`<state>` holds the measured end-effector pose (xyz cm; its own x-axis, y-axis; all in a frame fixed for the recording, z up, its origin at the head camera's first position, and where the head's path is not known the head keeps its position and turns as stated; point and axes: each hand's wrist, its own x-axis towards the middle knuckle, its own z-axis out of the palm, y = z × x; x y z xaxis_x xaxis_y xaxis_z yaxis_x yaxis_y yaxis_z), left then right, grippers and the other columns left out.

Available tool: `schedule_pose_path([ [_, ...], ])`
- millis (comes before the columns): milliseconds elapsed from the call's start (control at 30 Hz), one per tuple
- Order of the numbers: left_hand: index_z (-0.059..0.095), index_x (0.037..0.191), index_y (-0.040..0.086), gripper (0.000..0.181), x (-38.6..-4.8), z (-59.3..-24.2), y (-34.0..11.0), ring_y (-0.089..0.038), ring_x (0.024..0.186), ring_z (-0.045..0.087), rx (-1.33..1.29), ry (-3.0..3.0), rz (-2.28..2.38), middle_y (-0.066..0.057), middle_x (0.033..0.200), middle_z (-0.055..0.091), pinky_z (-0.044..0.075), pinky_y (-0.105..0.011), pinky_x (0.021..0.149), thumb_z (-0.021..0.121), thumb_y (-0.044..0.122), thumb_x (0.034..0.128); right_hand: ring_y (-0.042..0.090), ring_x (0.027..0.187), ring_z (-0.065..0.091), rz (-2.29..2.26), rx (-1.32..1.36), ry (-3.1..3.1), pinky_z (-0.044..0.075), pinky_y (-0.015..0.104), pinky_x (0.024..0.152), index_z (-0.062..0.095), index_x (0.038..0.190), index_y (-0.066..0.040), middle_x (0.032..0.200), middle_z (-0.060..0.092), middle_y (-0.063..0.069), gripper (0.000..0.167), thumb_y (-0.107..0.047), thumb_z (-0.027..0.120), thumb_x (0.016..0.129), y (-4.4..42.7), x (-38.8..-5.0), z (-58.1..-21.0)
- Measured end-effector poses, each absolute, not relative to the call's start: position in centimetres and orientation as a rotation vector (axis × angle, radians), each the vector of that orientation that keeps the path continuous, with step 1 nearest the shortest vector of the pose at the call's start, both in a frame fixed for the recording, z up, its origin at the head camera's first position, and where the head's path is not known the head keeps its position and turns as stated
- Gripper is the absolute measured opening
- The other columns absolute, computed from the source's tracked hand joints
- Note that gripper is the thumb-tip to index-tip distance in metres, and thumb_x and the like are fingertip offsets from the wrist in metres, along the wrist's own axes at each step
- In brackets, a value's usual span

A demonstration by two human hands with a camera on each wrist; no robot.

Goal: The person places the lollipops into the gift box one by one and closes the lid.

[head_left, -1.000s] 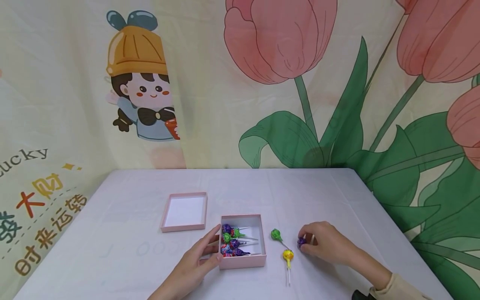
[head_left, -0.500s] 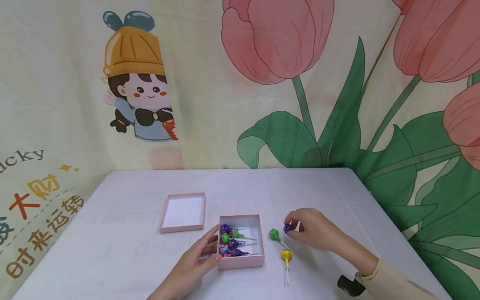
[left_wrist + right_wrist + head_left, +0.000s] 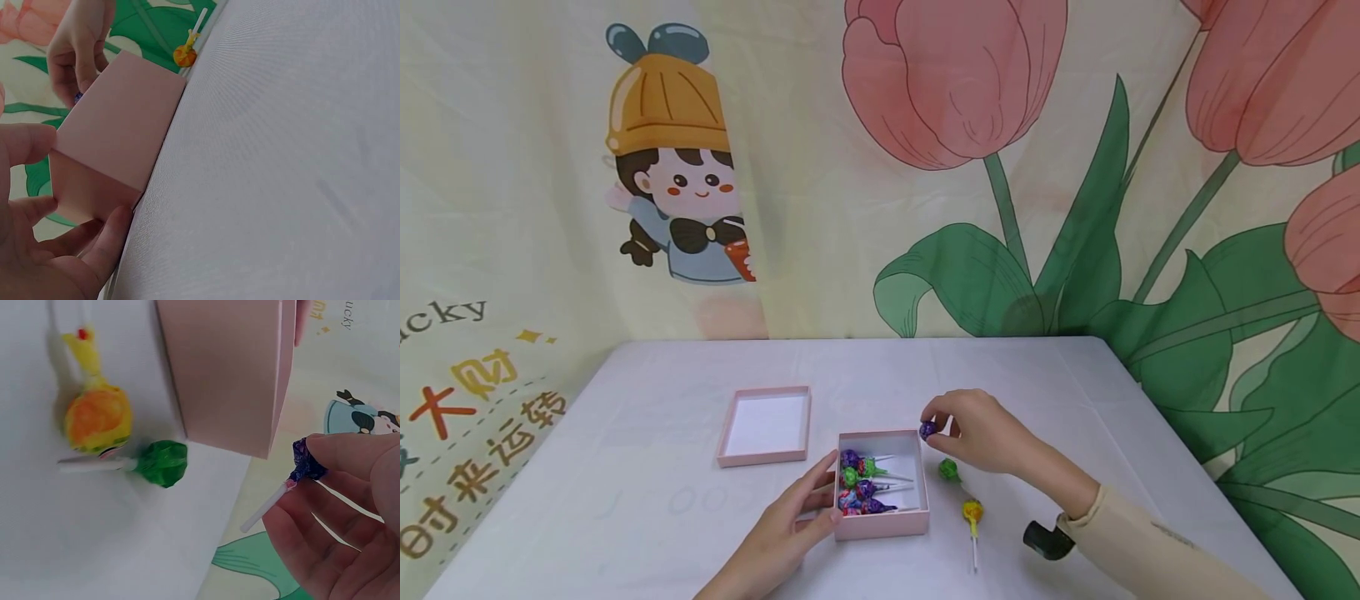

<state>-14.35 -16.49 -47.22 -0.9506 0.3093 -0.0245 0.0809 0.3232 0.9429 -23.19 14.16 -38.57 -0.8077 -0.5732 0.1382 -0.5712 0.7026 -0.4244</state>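
Note:
My right hand pinches a purple-wrapped lollipop by its candy end, just off the far right corner of an open pink box. In the right wrist view its white stick points down and left. Inside the box lie several lollipops in purple, green, blue and red wrappers, heads to the left and sticks to the right. My left hand holds the box at its left side, thumb at the near corner and fingers along the wall. Right of the box, a green lollipop and a yellow lollipop lie on the table.
A pink box lid, inside facing up, lies on the white-covered table behind and left of the box. A printed backdrop with tulips and a cartoon child hangs behind the table.
My right hand has carried the purple lollipop leftward and farther back, from right of the loose lollipops to the box's far right corner. My left hand keeps its place on the box.

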Motion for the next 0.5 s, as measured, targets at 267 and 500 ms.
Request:
schedule_pose_path([
  [267,0.03,0.169,0.024,0.073,-14.4,-47.1,-16.4,-0.034,0.137,0.057,0.337,2.394,1.663,-0.023,0.161,0.045,0.054,-0.027,0.099,0.067,0.033,0.1062,0.01,0.081,0.062,-0.744,-1.068,2.88,0.055,0.022,0.067,0.078,0.116,-0.012,0.096,0.073,-0.004,0.021,-0.014,0.082,0.095,12.0,-23.9,-37.9],
  [500,0.03,0.169,0.023,0.073,-14.3,-47.1,-16.4,-0.034,0.137,0.057,0.341,2.387,1.669,-0.024,0.161,0.045,0.055,-0.041,0.104,0.066,0.032,0.1065,0.01,0.083,0.064,-0.769,-1.098,2.844,0.056,0.02,0.069,0.077,0.117,-0.012,0.099,0.074,-0.003,0.022,-0.015,0.081,0.096,10.2,-24.3,-37.6],
])
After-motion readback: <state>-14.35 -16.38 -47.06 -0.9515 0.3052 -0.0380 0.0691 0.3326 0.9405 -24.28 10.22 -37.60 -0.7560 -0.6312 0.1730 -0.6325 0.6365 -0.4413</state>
